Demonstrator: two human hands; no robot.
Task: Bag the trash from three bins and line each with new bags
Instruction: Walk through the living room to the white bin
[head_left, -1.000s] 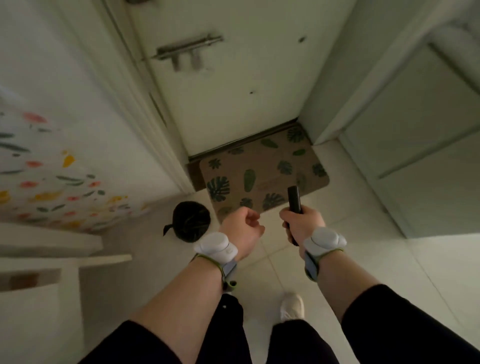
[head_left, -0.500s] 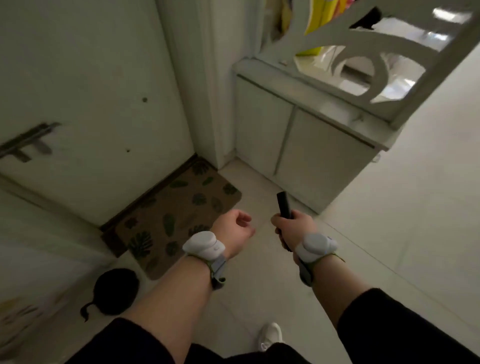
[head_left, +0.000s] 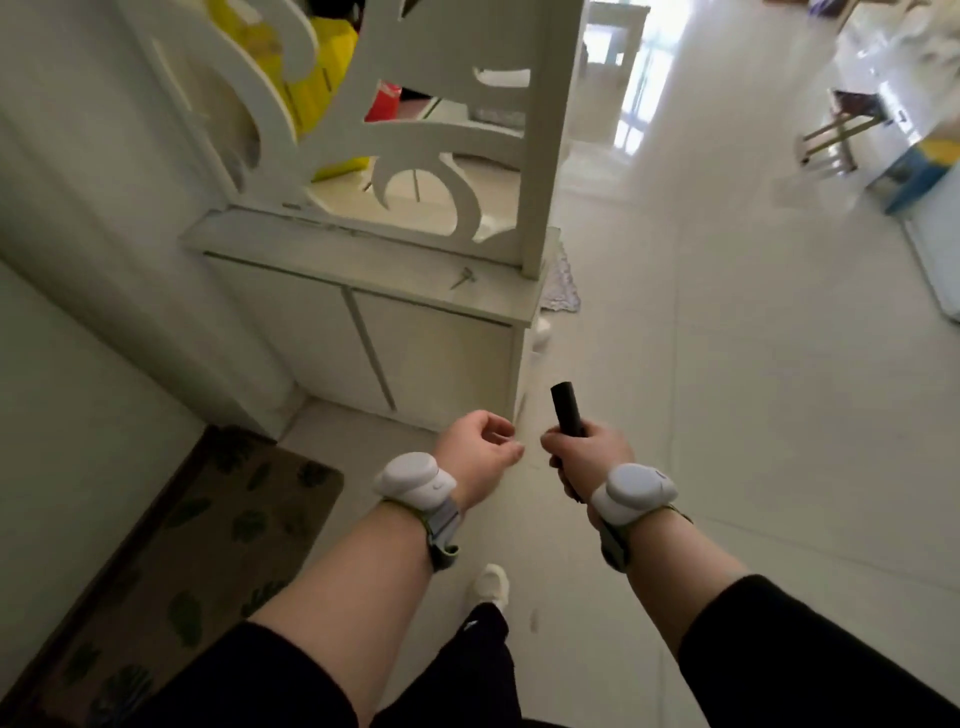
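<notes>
A person stood on a pale tiled floor (head_left: 727, 415) beside a low white cabinet (head_left: 415, 353). The right hand (head_left: 587, 452) gripped a black roll of bin bags (head_left: 567, 410), held upright. The left hand (head_left: 475, 449) hung loosely curled, holding nothing. No bin was visible. The narrow roll could probably slip or unspool if that grip loosened.

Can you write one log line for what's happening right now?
right hand: holds black roll | left hand: holds nothing | bins: none in view
</notes>
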